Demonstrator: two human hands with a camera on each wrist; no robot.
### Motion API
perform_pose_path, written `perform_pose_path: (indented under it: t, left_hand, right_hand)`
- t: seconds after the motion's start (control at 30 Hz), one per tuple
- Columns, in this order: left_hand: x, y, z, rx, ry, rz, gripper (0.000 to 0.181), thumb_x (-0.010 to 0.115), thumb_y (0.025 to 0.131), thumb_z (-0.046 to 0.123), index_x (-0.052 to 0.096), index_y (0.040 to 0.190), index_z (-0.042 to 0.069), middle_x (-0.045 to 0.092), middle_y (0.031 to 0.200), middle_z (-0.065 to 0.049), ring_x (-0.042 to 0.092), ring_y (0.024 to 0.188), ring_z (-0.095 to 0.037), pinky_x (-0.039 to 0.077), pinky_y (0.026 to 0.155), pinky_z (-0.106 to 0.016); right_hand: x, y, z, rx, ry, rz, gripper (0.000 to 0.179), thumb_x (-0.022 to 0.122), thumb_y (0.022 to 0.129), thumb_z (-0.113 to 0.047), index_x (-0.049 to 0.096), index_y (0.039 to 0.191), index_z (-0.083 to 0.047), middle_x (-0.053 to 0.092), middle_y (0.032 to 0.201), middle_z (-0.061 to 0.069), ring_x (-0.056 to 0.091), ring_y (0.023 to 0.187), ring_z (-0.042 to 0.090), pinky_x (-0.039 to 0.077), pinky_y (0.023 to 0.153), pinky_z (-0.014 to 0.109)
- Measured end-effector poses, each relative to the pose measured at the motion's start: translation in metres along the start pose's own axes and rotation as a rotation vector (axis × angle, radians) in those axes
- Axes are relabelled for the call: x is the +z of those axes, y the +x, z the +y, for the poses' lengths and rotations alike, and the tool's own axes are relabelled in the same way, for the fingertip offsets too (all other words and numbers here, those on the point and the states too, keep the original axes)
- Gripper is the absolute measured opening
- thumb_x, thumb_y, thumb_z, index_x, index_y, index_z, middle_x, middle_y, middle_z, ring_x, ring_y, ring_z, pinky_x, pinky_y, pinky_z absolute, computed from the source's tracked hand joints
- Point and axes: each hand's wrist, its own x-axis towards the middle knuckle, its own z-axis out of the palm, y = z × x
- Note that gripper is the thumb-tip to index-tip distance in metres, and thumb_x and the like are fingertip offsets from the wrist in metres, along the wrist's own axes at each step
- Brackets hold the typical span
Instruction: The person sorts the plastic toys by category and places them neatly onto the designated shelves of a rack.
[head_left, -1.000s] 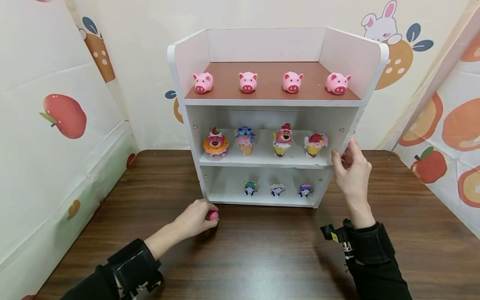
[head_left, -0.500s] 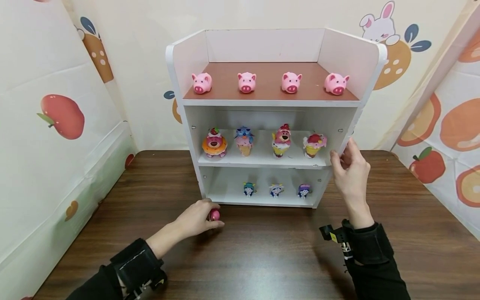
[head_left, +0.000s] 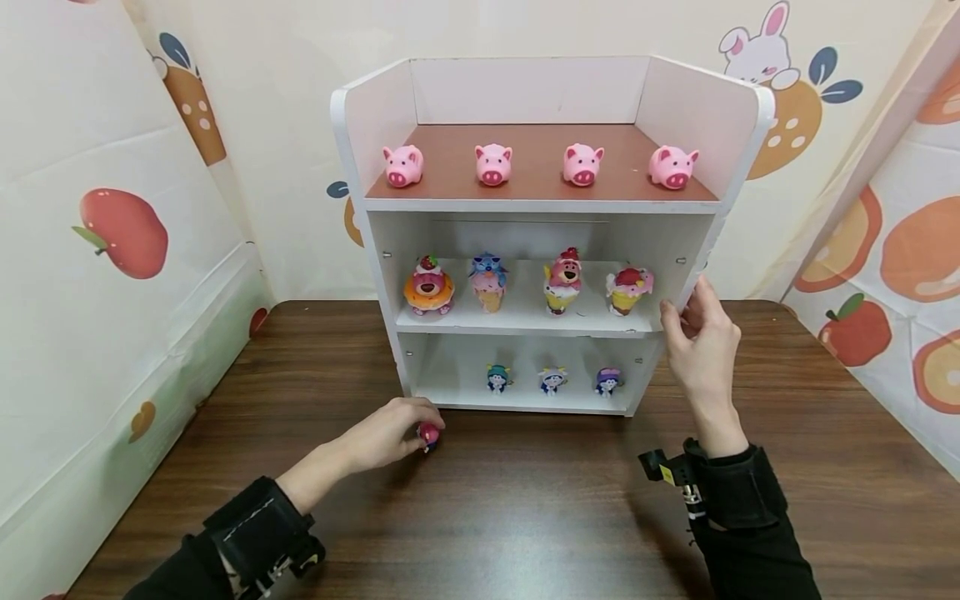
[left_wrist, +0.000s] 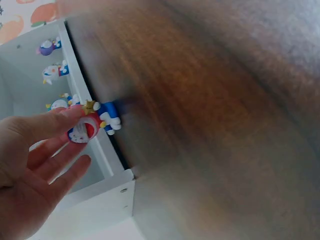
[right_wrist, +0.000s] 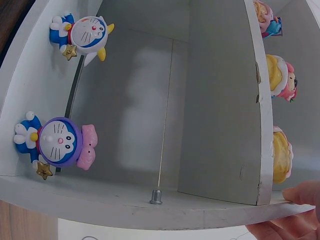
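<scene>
My left hand [head_left: 382,435] pinches a small cat figurine [left_wrist: 84,129] by its red-hooded head, thumb on one side and fingertips on the other. Its blue legs stick out free of the fingers in the left wrist view. The hand is low over the table, just in front of the lower left corner of a white three-level shelf [head_left: 540,206]. At the shelf's right side panel my right hand [head_left: 705,354] grips the edge, thumb inside and fingers outside. On the bottom level stand three similar figurines, one green-hooded [head_left: 498,379], one white-hooded [head_left: 552,381] and one purple-hooded [right_wrist: 60,141].
Several pink pig figures [head_left: 494,165] line the brown top level. On the middle level stand several dessert-shaped figures [head_left: 429,286]. The brown wooden table [head_left: 517,517] spreads in front of the shelf, with fruit-printed walls [head_left: 112,350] at the sides and back.
The left fingers have shifted on the figurine, so its red head and blue lower body now show more. The right hand keeps its hold on the side panel.
</scene>
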Motion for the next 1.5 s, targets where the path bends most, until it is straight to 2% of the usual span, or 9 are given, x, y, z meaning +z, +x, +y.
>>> perform_pose_path:
  t: [0.13,0.3,0.47,0.6,0.8,1.1,1.27,1.5]
  left_hand:
    - [0.003,0.001,-0.001,-0.012,-0.004,0.04,0.016,0.066,0.076,-0.001,0.065,0.091,0.0,0.058,0.088,-0.002,0.053,0.081,-0.012,0.049,0.072,-0.029]
    - [0.008,0.003,0.001,-0.073,-0.003,0.117,0.014,0.067,0.075,0.001,0.065,0.089,-0.002,0.058,0.083,-0.002,0.054,0.076,-0.012,0.05,0.067,-0.028]
    - [0.012,0.01,0.005,-0.134,0.016,0.24,0.012,0.069,0.074,0.003,0.067,0.084,-0.001,0.058,0.078,-0.001,0.054,0.071,-0.012,0.05,0.062,-0.026]
    - [0.012,0.019,0.008,-0.189,0.047,0.351,0.014,0.071,0.072,0.004,0.067,0.084,-0.001,0.06,0.08,-0.005,0.057,0.072,-0.014,0.05,0.062,-0.027]
    - [0.009,0.033,0.012,-0.286,0.098,0.448,0.012,0.07,0.073,0.005,0.067,0.083,-0.001,0.059,0.081,-0.007,0.057,0.071,-0.015,0.05,0.061,-0.026]
    - [0.01,0.051,0.006,-0.326,0.156,0.499,0.009,0.068,0.073,0.004,0.066,0.081,-0.002,0.059,0.077,-0.01,0.055,0.071,-0.019,0.049,0.061,-0.029]
    - [0.013,0.058,0.003,-0.361,0.19,0.493,0.01,0.066,0.075,0.004,0.066,0.083,-0.003,0.06,0.081,-0.011,0.057,0.076,-0.021,0.05,0.063,-0.032]
    - [0.017,0.062,0.002,-0.39,0.287,0.488,0.006,0.066,0.075,0.004,0.066,0.079,0.0,0.059,0.078,-0.01,0.058,0.073,-0.023,0.049,0.06,-0.034]
  right_hand:
    - [0.0,0.0,0.0,0.0,-0.004,-0.001,0.041,0.054,0.085,-0.004,0.049,0.125,-0.008,0.059,0.109,0.018,0.06,0.088,0.032,0.045,0.066,0.01]
    - [0.0,0.0,0.0,-0.003,-0.013,0.006,0.04,0.054,0.084,-0.004,0.05,0.124,-0.007,0.06,0.106,0.018,0.06,0.087,0.031,0.044,0.064,0.007]
    - [0.0,0.001,0.0,-0.006,-0.01,0.006,0.041,0.055,0.084,-0.004,0.05,0.125,-0.008,0.061,0.106,0.017,0.059,0.088,0.031,0.044,0.065,0.008]
    - [-0.001,0.001,-0.001,-0.014,0.002,0.002,0.042,0.055,0.084,-0.004,0.05,0.126,-0.009,0.06,0.108,0.017,0.059,0.089,0.031,0.045,0.066,0.01]
    - [-0.001,0.002,-0.003,-0.018,0.012,-0.002,0.042,0.055,0.084,-0.004,0.049,0.126,-0.009,0.06,0.109,0.016,0.059,0.09,0.031,0.045,0.067,0.011]
    - [0.0,0.002,-0.001,-0.014,0.005,0.003,0.041,0.055,0.084,-0.004,0.05,0.125,-0.008,0.06,0.108,0.017,0.059,0.089,0.031,0.045,0.066,0.009]
    - [0.0,0.001,0.0,-0.011,0.005,0.0,0.041,0.055,0.084,-0.004,0.049,0.125,-0.008,0.06,0.108,0.018,0.059,0.089,0.031,0.045,0.066,0.009]
    - [0.001,0.0,0.001,-0.001,-0.003,0.005,0.041,0.055,0.084,-0.004,0.05,0.125,-0.008,0.06,0.107,0.017,0.059,0.088,0.03,0.045,0.066,0.009]
